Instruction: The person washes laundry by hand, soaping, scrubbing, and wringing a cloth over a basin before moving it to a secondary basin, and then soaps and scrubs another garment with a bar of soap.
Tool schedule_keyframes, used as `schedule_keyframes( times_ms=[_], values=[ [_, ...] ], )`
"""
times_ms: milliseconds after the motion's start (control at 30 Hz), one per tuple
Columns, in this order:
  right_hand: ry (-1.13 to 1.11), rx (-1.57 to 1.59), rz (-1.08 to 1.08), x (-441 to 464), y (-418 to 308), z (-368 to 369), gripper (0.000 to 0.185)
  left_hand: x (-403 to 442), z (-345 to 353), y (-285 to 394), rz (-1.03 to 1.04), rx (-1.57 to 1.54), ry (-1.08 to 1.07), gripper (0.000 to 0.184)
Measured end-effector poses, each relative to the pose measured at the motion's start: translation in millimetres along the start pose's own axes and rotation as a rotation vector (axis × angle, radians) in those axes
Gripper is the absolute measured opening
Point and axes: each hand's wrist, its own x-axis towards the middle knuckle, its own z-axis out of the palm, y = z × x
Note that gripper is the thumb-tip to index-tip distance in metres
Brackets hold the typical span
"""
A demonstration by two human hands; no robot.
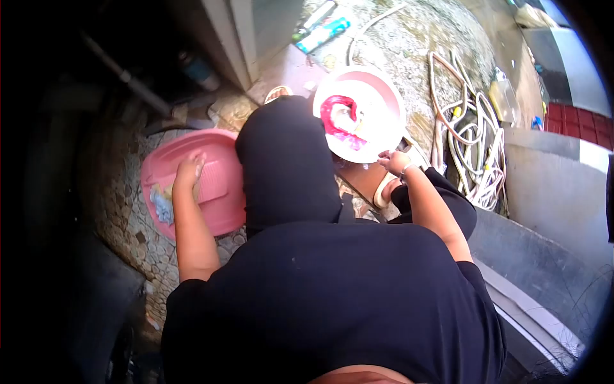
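Note:
My left hand (191, 168) is over the pink plastic tub (227, 144), with nothing visible in it and its fingers loosely apart. A bluish-white cloth (162, 206) lies at the tub's left side, below that hand. To the right, a round pale pink basin (388, 89) holds a bright red and magenta cloth (336, 115); glare washes out much of its inside. My right hand (395, 161), with a band at the wrist, is by the basin's near rim. Its fingers look apart; whether they touch the rim is hard to tell.
A white hose (460, 128) lies in loops at the right. A blue-and-white packet (323, 35) rests beyond the basin. A doorframe (240, 45) rises at the upper left. Patterned tiles (137, 224) cover the floor, and a low wall (543, 243) runs along the right.

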Motion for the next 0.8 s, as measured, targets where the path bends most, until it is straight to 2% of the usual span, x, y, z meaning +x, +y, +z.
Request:
schedule_keyframes(
  times_ms=[33, 100, 167, 233, 267, 300, 367, 400, 567, 600, 700, 733, 767, 800],
  values=[
    [0.005, 0.055, 0.034, 2.3, 5.0, 3.9, 0.037, 8.5, -0.5, 31.2, 0.098, 0.101, -0.038, 0.043],
    [0.017, 0.173, 0.060, 7.9, 15.8, 12.3, 0.036, 44.4, 7.5, 68.9, 0.084, -0.019, -0.147, 0.044],
    [0.027, 0.294, 0.087, 11.6, 26.2, 18.1, 0.035, 27.3, 6.6, 160.0, 0.060, -0.167, -0.176, 0.043],
    [0.025, 0.355, 0.131, 15.8, 33.5, 20.0, 0.033, 23.3, 8.4, 226.2, 0.269, -0.030, -0.170, 0.044],
    [0.013, 0.368, 0.158, 16.4, 33.2, 18.7, 0.034, 29.7, 14.0, 251.0, 0.304, -0.032, -0.202, 0.042],
    [0.019, 0.385, 0.165, 20.1, 35.2, 20.7, 0.034, 34.2, 21.5, 274.6, 0.322, 0.090, -0.147, 0.041],
    [0.061, 0.290, 0.117, 29.3, 39.1, 22.9, 0.035, 4.5, 33.0, 342.1, 0.511, 0.155, -0.169, 0.042],
    [0.027, 0.358, 0.157, 30.9, 37.3, 21.1, 0.037, -0.9, 41.6, 363.1, 0.519, 0.161, -0.175, 0.042],
    [0.059, 0.371, 0.173, 47.2, 27.7, 11.3, 0.045, -31.2, 85.1, 446.1, 0.505, 0.193, -0.422, 0.039],
    [0.048, 0.409, 0.214, 47.0, 25.1, 7.9, 0.049, -20.9, 102.7, 442.6, 0.587, 0.049, -0.462, 0.036],
    [0.089, 0.288, 0.208, 61.5, 32.9, 8.9, 0.055, 8.4, 141.4, 419.4, 0.691, 0.073, -0.475, 0.035],
    [0.082, 0.291, 0.209, 68.2, 35.2, 5.9, 0.055, 21.4, 147.4, 402.8, 0.594, 0.108, -0.552, 0.035],
    [0.066, 0.270, 0.228, 74.5, 37.2, 1.0, 0.057, -7.8, 135.8, 433.8, 0.236, 0.379, -0.612, 0.038],
    [0.039, 0.250, 0.247, 79.3, 38.0, -0.2, 0.059, 4.8, 141.1, 431.0, 0.267, 0.482, -0.625, 0.040]
  ],
)
